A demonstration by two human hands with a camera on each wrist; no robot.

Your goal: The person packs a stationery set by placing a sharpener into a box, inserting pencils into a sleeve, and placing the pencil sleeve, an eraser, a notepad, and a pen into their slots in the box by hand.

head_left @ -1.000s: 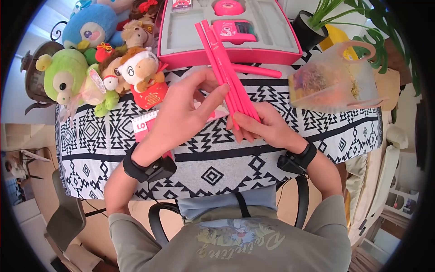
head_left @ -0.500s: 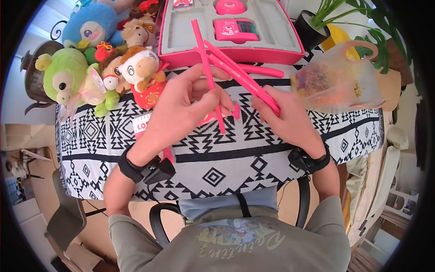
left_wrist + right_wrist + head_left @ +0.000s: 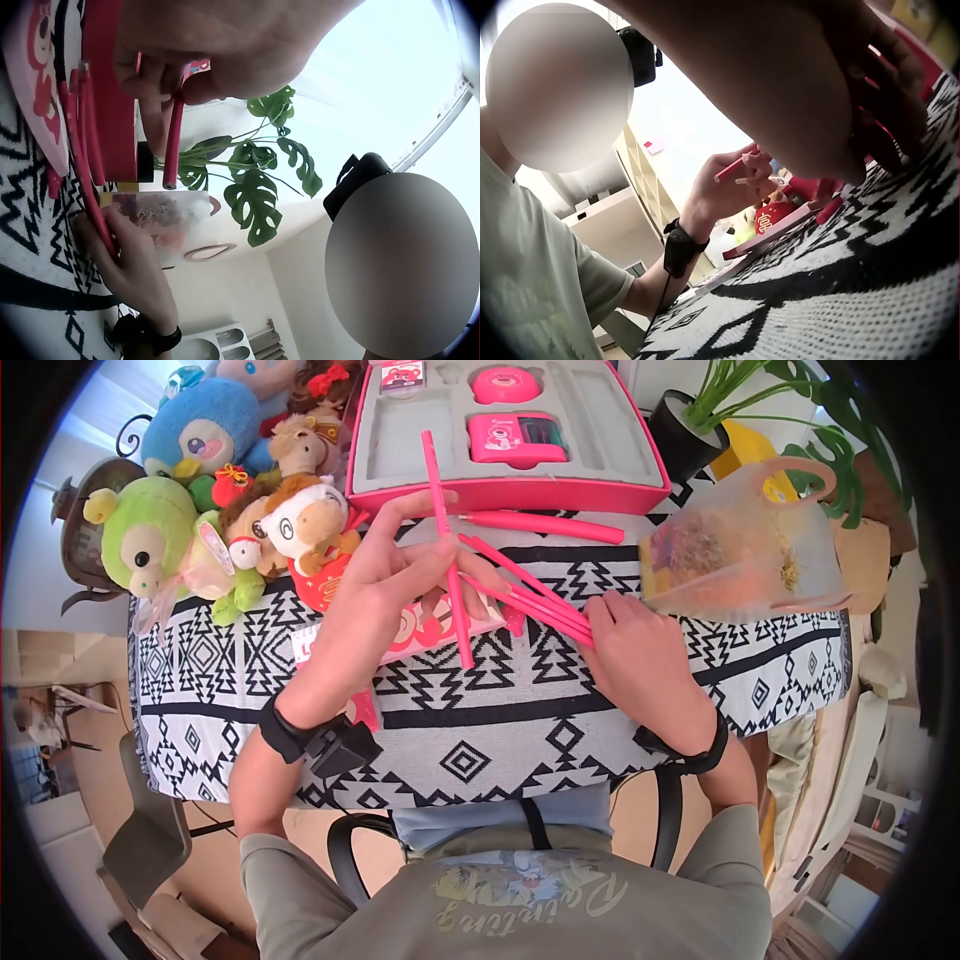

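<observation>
The left hand (image 3: 375,600) pinches a single slim pink pencil (image 3: 434,475) between thumb and fingers, holding it up off the worktop (image 3: 520,735); the left wrist view shows the dark core at its blunt lower end. The right hand (image 3: 645,660) is lower, its fingers curled round one end of a few more pink pencils (image 3: 545,602), which slant away from it and fan slightly apart toward the left hand; whether they touch the patterned black-and-white cloth (image 3: 790,660) beneath, I cannot tell. Below the left hand lies a flat pink-and-white printed item (image 3: 440,638), partly covered by the fingers, so its kind is unclear. Just beyond the pencils, a thicker pink pen (image 3: 570,526) lies on the cloth along the near side of an open pink box (image 3: 600,497). The box's grey moulded insert (image 3: 415,435) carries a pink pencil sharpener (image 3: 495,438) printed with a white bear, a round pink case (image 3: 505,385) and a small pictured packet (image 3: 402,375). Plush toys crowd the left side: a green bear (image 3: 145,530), a blue toy (image 3: 185,425) and a brown-and-white horse (image 3: 305,520) with a red pouch (image 3: 318,588). On the right stand a translucent bag (image 3: 740,585) with dried-looking contents and a leafy plant (image 3: 840,465) in a black pot (image 3: 680,435).
</observation>
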